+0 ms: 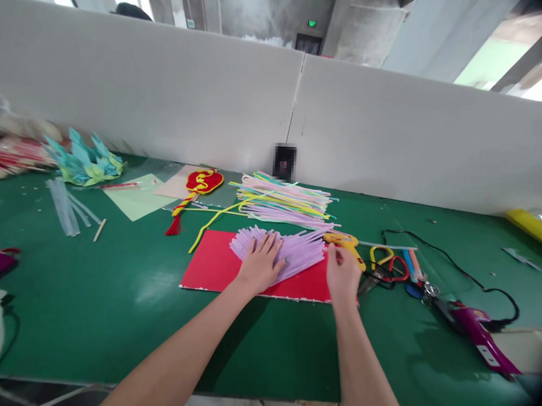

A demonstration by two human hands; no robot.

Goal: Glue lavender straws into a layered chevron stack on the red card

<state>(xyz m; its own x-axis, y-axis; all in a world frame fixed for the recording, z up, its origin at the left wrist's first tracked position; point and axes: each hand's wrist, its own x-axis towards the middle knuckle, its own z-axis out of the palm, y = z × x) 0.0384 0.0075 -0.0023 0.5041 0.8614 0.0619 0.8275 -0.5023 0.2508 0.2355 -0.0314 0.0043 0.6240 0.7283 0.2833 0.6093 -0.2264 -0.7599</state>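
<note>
1. The left hand (263,263) lies flat and open, fingers spread, pressing on a fan of lilac straws (287,251).
2. That fan rests on a red card sheet (210,266), which lies on the green table (116,316) about midway between its left and right edges, nearer the far edge than the near one.
3. The right hand (342,274) sits at the red sheet's right edge, fingers loosely curled, touching the fan's right tips; whether it grips anything cannot be told.
4. Just beyond that hand lies a yellow tool (346,243), and to its right scissors with yellow and red handles (386,267).
5. A purple glue gun (480,331) with a black cord lies toward the table's right edge; its label is too small to read.
6. A pile of mixed pastel straws (284,200) lies by the far edge, a red tasselled ornament (200,186) to its left.
7. No readable writing shows on any item.
</note>
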